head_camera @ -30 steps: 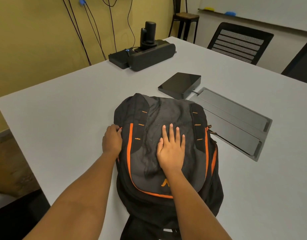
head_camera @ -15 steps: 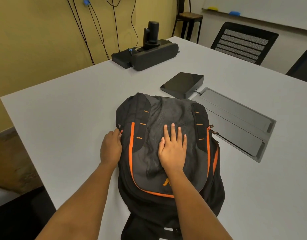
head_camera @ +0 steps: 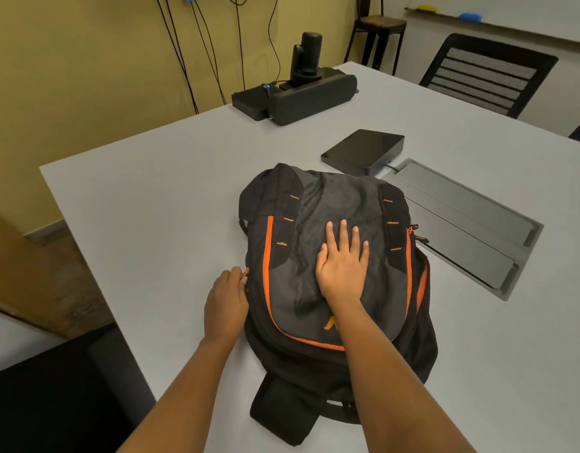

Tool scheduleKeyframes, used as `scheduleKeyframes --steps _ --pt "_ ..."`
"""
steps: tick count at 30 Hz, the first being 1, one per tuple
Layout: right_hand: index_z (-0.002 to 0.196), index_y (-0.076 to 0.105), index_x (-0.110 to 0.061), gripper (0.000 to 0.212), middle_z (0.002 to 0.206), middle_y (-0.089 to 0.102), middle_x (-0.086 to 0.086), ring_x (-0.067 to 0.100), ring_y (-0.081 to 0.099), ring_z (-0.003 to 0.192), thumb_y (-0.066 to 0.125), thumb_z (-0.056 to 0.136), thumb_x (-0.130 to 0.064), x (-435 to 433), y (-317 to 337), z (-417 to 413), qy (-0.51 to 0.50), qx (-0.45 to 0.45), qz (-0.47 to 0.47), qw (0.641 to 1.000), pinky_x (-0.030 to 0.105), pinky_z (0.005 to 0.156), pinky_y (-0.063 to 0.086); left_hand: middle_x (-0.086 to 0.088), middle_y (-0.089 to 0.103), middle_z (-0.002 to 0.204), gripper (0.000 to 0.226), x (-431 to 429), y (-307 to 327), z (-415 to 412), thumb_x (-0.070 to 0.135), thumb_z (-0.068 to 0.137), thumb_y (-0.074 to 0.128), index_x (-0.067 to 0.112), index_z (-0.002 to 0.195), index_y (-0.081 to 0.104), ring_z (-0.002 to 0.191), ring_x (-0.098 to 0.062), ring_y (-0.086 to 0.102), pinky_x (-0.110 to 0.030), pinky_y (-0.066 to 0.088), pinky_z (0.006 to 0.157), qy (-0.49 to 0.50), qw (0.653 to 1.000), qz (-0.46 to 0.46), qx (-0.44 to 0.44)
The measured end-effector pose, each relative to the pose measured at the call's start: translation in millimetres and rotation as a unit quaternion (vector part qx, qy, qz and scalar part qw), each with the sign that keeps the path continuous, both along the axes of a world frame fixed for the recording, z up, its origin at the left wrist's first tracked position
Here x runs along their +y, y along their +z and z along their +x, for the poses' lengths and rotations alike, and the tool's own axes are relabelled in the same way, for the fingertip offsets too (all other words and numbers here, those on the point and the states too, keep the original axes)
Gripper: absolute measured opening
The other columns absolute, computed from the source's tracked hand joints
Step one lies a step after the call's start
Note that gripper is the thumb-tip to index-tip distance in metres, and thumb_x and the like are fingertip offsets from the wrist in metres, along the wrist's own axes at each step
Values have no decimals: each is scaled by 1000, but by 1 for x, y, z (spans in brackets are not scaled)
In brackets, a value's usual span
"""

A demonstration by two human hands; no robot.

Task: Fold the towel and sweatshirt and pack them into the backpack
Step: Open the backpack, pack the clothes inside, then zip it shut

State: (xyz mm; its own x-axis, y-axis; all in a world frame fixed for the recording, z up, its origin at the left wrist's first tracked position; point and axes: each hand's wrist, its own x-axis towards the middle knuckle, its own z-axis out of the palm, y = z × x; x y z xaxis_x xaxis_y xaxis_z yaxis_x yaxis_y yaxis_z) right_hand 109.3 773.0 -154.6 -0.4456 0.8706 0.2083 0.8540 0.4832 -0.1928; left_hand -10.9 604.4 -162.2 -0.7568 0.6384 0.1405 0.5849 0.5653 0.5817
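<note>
Backpack [head_camera: 331,197] on table [head_camera: 151,207], right grip [head_camera: 342,266] flat atop, left grip [head_camera: 225,302] pinching zipper [head_camera: 246,273], black box [head_camera: 364,150] beyond

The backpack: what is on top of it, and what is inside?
The right hand lies flat on the backpack; the left hand pinches its side zipper pull. The contents are hidden by the fabric.

Backpack [head_camera: 334,204] black with charcoal front panel, faint wavy print, orange zip piping, orange stitch marks and logo, table [head_camera: 151,207] pale grey, wall [head_camera: 86,60] mustard yellow, flat box [head_camera: 364,148] black, recessed lids [head_camera: 471,220] mid grey, chair [head_camera: 484,76] black, mesh probably grey-striped.
</note>
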Motion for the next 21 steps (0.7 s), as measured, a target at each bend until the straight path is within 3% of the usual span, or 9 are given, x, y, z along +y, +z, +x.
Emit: scheduleKeyframes --steps 3,14,17,21 --pt "150 12 -27 52 158 9 3 26 3 146 22 101 -37 -1 2 1 8 -5 -11 1000 45 117 3 -3 51 83 19 -13 0 12 21 99 38 10 87 48 73 -15 47 -18 29 57 13 1000 16 -13" --pt "150 -4 -26 55 158 -9 2 24 -11 145 12 100 -44 3 23 5 49 -59 -101 992 47 117 -6 0 50 82 19 -40 1 32 25 98 38 13 87 48 72 -13 47 -17 31 61 20 1000 12 -17" --pt "150 -1 -26 55 159 -6 3 25 -10 145 11 100 -45 -11 25 10 61 -57 -96 992 50 116 -6 -1 54 80 22 -40 4 30 25 98 40 9 90 53 68 -14 48 -17 29 56 31 999 -7 5" --pt "149 10 -32 64 159 5 2 28 -1 146 -2 91 -54 -60 10 18 107 -9 -53 993 56 112 -7 -9 63 75 21 -42 9 32 22 97 45 6 92 58 60 -23 53 -29 35 56 33 998 -29 46"
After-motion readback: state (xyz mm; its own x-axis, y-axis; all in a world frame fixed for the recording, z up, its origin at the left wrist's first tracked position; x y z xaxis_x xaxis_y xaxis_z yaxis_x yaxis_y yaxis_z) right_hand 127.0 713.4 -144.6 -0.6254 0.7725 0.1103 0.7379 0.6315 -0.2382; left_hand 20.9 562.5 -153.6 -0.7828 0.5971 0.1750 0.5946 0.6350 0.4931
